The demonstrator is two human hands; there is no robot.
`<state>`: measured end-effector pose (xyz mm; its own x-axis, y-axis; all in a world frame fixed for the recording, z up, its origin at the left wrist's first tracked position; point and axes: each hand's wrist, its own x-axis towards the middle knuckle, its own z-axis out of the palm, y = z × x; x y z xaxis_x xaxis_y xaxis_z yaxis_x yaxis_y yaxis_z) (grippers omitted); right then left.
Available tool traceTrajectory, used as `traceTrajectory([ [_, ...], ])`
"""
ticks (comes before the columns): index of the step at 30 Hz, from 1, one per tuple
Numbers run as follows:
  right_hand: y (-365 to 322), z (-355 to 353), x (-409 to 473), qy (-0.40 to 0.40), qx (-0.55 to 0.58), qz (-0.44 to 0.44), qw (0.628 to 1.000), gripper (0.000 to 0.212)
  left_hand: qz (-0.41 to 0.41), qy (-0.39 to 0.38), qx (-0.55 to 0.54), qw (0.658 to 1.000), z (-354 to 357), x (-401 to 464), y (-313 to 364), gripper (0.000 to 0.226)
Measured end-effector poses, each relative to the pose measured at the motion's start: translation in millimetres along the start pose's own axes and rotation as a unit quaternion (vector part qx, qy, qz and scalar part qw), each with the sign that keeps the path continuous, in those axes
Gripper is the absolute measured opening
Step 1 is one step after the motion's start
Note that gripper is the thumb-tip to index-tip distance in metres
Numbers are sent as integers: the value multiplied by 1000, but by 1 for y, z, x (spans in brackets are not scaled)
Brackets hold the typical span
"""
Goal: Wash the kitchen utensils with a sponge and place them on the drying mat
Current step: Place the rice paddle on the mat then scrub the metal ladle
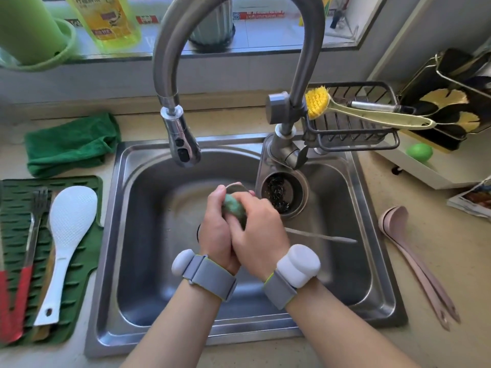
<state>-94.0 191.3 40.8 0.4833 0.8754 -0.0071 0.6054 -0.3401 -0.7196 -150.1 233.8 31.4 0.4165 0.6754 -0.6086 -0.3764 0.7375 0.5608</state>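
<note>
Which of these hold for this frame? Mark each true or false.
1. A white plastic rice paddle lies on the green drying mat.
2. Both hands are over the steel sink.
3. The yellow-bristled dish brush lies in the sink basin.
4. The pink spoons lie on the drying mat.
1. True: the white plastic rice paddle lies on the green drying mat.
2. True: left hand and right hand work a green sponge over the steel sink.
3. False: the yellow-bristled dish brush rests on the wire caddy.
4. False: the pink spoons lie on the counter right of the sink.
</note>
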Motion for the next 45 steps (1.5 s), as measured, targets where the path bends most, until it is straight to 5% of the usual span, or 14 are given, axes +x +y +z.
traceTrajectory([
  [5, 19, -7, 4, 42, -193, -57, 979, 22, 39, 24, -10, 999, -1, 3, 1, 29],
  [8, 12, -2, -7, -38, -162, -55, 984, 18, 53, 36, 23, 998, 2, 7, 4, 25],
  [10, 9, -6, 0, -114, -56, 7, 992, 13, 65, 43, 63, 995, -1, 7, 0, 30],
  [12, 6, -8, 11, -139, 168, 137, 966, 11, 62, 51, 73, 994, -10, 6, -7, 31],
  [15, -4, -3, 11, -74, 523, 281, 801, 11, 46, 29, 4, 999, -16, 2, -10, 32],
  [16, -4, -1, 9, -37, 547, 273, 790, 12, 46, 23, -10, 999, -14, 0, -9, 33],
  [20, -1, 6, 0, 88, 250, 49, 963, 17, 49, 7, -14, 999, -10, 0, -2, 32],
  [23, -1, 14, -5, 70, -46, -100, 991, 20, 30, 11, -35, 999, -11, 1, 7, 35],
  [25, 5, 13, -5, 35, -141, -102, 984, 20, 44, 28, -41, 998, -12, 2, 11, 31],
  [32, 58, -36, -23, -55, -71, 35, 995, 11, 94, 55, -18, 994, -15, -3, 22, 27],
  [37, 42, -31, -15, -174, 51, 71, 981, 12, 58, 31, 44, 997, -9, -4, 14, 31],
  [42, 37, -30, -6, -156, 70, 42, 984, 13, 49, 26, 57, 997, -16, 1, 14, 52],
  [45, 42, -26, -15, -71, -38, -4, 997, 21, 43, 66, 81, 994, -16, -4, 5, 77],
])
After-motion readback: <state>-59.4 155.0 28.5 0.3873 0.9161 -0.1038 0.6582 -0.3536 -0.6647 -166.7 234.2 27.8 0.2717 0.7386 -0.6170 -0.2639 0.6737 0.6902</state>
